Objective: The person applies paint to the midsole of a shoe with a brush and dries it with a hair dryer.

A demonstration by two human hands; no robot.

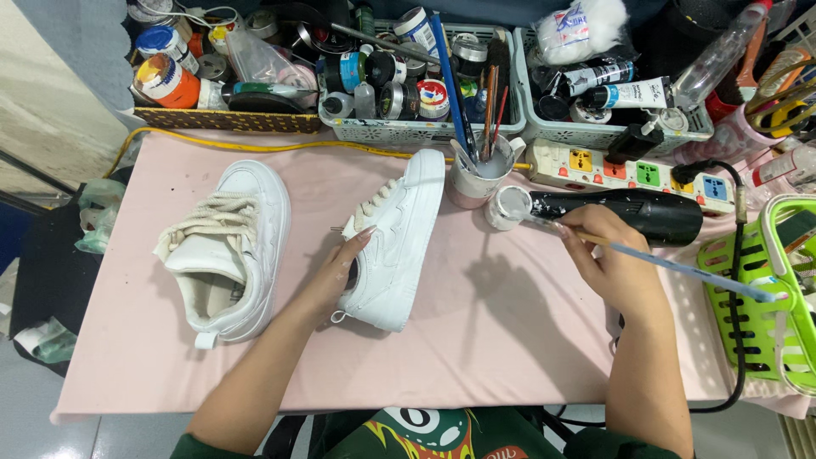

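My left hand [340,268] rests on a white sneaker [395,242] tipped on its side at the middle of the pink cloth, fingers on its upper near the opening. My right hand [608,259] grips a thin paintbrush [680,268] with a pale blue handle; the brush tip reaches into a small white paint jar [508,206]. A second white sneaker [229,251] with cream laces stands upright to the left, untouched.
A black hair dryer [646,214] lies behind my right hand, next to a power strip [629,168]. A cup of brushes [476,174] stands by the jar. Baskets of paint pots [408,85] line the back; a green basket [765,289] sits at right.
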